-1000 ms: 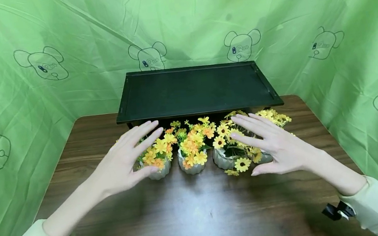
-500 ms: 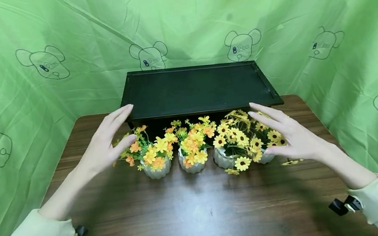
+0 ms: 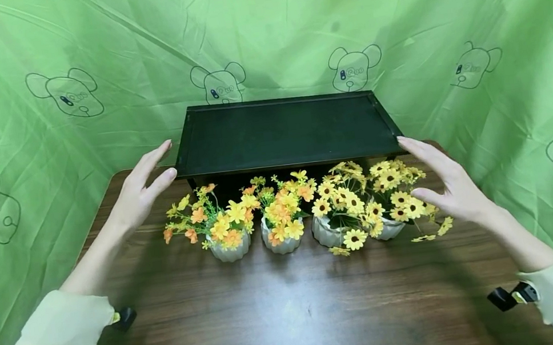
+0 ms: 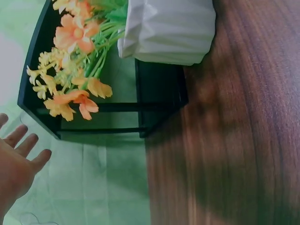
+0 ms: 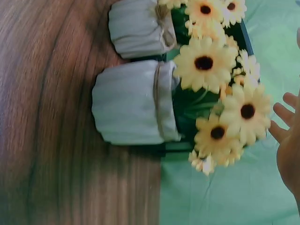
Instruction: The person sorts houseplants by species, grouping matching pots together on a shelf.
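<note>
Holding, spread and empty, left hand (image 3: pixel 135 196) at centre left of frame, right hand (image 3: pixel 450 183) at centre right; flanking 4 flower pots (image 3: pixel 282 241) on counter (image 3: pixel 273 316) before shelf (image 3: pixel 286 132).

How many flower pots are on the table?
4. Before the black rectangular stand: far-left ribbed whitish pot, centre-left pot, centre-right pot, far-right pot. Others may be hidden behind them.

We see small outlined lettering (image 3: pixel 78 97) on the cartoon animal heads (image 3: pixel 67 104) of the green cloth (image 3: pixel 284 22), from nine o'clock round through twelve to three; at ten o'clock it seems to begin with Q, but we cannot read the rest surely.
</note>
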Available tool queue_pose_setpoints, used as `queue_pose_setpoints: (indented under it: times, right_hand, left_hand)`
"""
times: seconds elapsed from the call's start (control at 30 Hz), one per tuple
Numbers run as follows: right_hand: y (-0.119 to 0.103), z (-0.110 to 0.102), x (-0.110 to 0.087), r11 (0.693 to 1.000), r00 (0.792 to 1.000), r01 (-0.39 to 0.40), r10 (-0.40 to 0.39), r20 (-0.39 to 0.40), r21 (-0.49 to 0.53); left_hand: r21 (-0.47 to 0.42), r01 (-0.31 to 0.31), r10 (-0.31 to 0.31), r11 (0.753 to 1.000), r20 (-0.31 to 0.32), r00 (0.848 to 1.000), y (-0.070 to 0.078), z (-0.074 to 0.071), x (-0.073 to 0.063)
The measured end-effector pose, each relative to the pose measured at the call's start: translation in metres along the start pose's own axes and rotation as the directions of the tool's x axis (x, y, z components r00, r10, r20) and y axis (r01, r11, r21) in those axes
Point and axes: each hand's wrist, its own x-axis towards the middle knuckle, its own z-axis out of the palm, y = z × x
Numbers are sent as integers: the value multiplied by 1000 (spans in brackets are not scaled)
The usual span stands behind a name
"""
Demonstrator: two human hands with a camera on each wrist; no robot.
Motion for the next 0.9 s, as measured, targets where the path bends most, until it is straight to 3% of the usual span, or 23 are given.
queue_pose_setpoints:
  times: [0.17,0.4,0.67,0.9]
  right_hand:
    - [13,-8,-14,995,993,-97,99,-65,34]
    - [33,-14,-35,964,975,-172,196,-103,201]
    - [50,-13,-64,925,932,-337,354,-78,176]
    - [65,-4,-87,904,911,-387,405,-73,180]
  left_hand:
    - [-71,90,-88,993,28,996,-12,0,4]
    - [-184,171,-165,968,47,985,-25,2,8]
    - [-274,185,-164,944,95,982,-35,11,10]
    - [-379,213,-171,901,140,975,-40,18,10]
